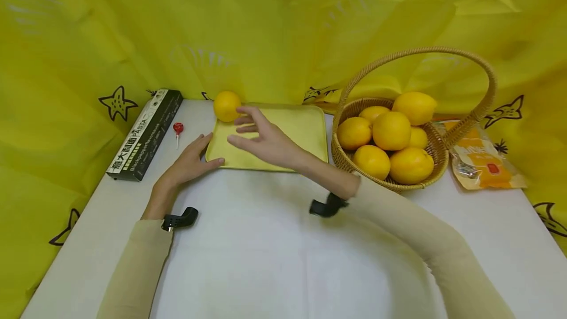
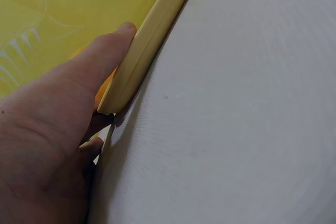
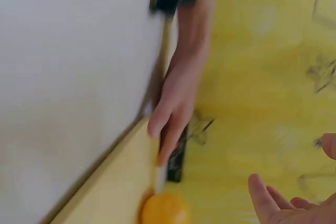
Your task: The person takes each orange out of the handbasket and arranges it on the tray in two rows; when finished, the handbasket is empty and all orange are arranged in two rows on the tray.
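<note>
One round orange fruit (image 1: pixel 225 107) sits at the ten-o'clock corner of a pale-yellow rectangular tray (image 1: pixel 301 132); the left hand (image 1: pixel 188 162), fingers spread, touches its eight-o'clock corner; the right hand (image 1: pixel 271 143) hovers, fingers parted.

The arms are clothed in plain beige: the left sleeve (image 1: pixel 136 270) is finished with a straight cuff edge, the right sleeve (image 1: pixel 407 220) is softly creased. A black, curved left wrist camera (image 1: pixel 181 218), dotted with small holes, is worn; a black right wrist camera (image 1: pixel 327 206) is worn likewise.
</note>
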A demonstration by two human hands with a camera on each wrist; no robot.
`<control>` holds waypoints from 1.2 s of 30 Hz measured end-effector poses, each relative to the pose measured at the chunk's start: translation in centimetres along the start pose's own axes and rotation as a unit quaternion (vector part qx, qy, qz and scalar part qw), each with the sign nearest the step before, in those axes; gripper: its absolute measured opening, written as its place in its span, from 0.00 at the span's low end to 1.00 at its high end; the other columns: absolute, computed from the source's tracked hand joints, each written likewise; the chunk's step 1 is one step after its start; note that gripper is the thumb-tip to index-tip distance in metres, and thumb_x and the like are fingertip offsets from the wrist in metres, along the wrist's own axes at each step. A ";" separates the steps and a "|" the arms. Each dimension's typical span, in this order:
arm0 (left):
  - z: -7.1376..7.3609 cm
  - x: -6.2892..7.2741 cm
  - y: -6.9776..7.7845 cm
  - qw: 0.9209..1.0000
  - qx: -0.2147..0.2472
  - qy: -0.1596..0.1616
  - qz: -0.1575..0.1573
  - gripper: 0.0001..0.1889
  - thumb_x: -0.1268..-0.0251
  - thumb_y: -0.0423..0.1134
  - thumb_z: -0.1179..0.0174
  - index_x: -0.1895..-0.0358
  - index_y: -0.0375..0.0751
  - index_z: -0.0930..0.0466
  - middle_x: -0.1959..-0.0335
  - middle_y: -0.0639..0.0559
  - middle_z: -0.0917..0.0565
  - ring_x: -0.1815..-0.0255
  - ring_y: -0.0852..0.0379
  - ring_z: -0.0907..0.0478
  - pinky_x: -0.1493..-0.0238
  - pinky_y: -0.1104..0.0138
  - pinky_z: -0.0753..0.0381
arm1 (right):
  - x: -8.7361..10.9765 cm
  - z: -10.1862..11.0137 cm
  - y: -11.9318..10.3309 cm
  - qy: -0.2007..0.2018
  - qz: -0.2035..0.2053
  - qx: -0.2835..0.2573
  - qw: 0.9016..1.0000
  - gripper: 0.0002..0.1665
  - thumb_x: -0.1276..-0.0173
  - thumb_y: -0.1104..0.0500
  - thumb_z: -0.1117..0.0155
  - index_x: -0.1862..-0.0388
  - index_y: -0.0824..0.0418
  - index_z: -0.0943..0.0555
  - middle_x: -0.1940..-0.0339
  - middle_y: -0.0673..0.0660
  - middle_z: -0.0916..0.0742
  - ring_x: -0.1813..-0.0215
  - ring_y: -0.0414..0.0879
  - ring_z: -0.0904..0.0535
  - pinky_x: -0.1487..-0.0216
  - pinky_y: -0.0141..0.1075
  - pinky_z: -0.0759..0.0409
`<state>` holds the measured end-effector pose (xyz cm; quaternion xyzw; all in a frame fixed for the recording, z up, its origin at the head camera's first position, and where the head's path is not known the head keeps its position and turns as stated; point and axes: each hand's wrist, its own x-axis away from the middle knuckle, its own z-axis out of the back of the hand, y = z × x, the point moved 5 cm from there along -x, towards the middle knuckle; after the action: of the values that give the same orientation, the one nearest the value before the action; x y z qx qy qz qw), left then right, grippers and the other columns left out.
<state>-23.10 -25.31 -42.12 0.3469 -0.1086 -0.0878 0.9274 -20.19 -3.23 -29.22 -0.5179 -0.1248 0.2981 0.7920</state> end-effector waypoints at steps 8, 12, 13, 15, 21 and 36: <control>-0.3 0.3 -0.4 1.000 0.002 -0.009 -0.002 0.52 0.39 0.60 0.39 0.21 0.45 0.59 0.20 0.39 0.58 0.19 0.38 0.64 0.23 0.39 0.61 | 14.5 4.1 -0.9 0.030 0.087 0.105 0.990 0.35 0.35 0.62 0.34 0.30 0.56 0.34 0.36 0.54 0.21 0.37 0.43 0.24 0.39 0.32 0.22; 0.0 0.5 -0.7 1.000 0.003 -0.005 -0.005 0.52 0.39 0.61 0.39 0.21 0.44 0.59 0.20 0.39 0.58 0.19 0.37 0.63 0.24 0.39 0.60 | 18.3 6.4 0.5 0.098 0.096 0.178 0.975 0.34 0.40 0.67 0.31 0.34 0.57 0.29 0.39 0.55 0.19 0.38 0.37 0.24 0.39 0.25 0.25; 0.2 0.5 -0.7 1.000 0.004 -0.003 -0.006 0.52 0.39 0.60 0.39 0.21 0.44 0.59 0.20 0.38 0.58 0.19 0.37 0.63 0.24 0.39 0.60 | 18.9 6.8 0.8 0.110 0.096 0.190 0.971 0.35 0.41 0.68 0.30 0.35 0.57 0.28 0.39 0.54 0.19 0.38 0.36 0.24 0.39 0.23 0.26; 0.4 0.6 -0.7 1.000 0.006 -0.003 -0.007 0.52 0.39 0.60 0.39 0.21 0.44 0.60 0.20 0.37 0.59 0.19 0.36 0.63 0.24 0.38 0.60 | 19.7 7.6 1.2 0.128 0.099 0.204 0.966 0.35 0.43 0.70 0.30 0.36 0.58 0.28 0.40 0.56 0.18 0.38 0.34 0.25 0.38 0.21 0.28; 0.6 0.8 -0.6 1.000 0.015 -0.009 -0.006 0.51 0.38 0.58 0.38 0.21 0.42 0.60 0.20 0.38 0.59 0.19 0.37 0.65 0.23 0.40 0.61 | 20.6 8.8 2.0 0.159 0.111 0.213 0.958 0.34 0.44 0.73 0.30 0.36 0.63 0.27 0.41 0.58 0.19 0.38 0.30 0.26 0.39 0.21 0.27; -0.1 0.4 0.2 1.000 0.017 -0.008 -0.016 0.53 0.39 0.59 0.38 0.21 0.40 0.60 0.20 0.36 0.58 0.20 0.36 0.64 0.24 0.39 0.61 | 21.0 11.5 3.9 0.176 0.066 0.246 0.951 0.36 0.40 0.69 0.31 0.32 0.63 0.30 0.35 0.62 0.22 0.34 0.25 0.33 0.36 0.16 0.35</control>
<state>-22.65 -25.19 -42.02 0.3636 -0.1118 -0.1036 0.9190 -10.78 19.08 -30.06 -0.3587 0.1281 0.2750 0.8828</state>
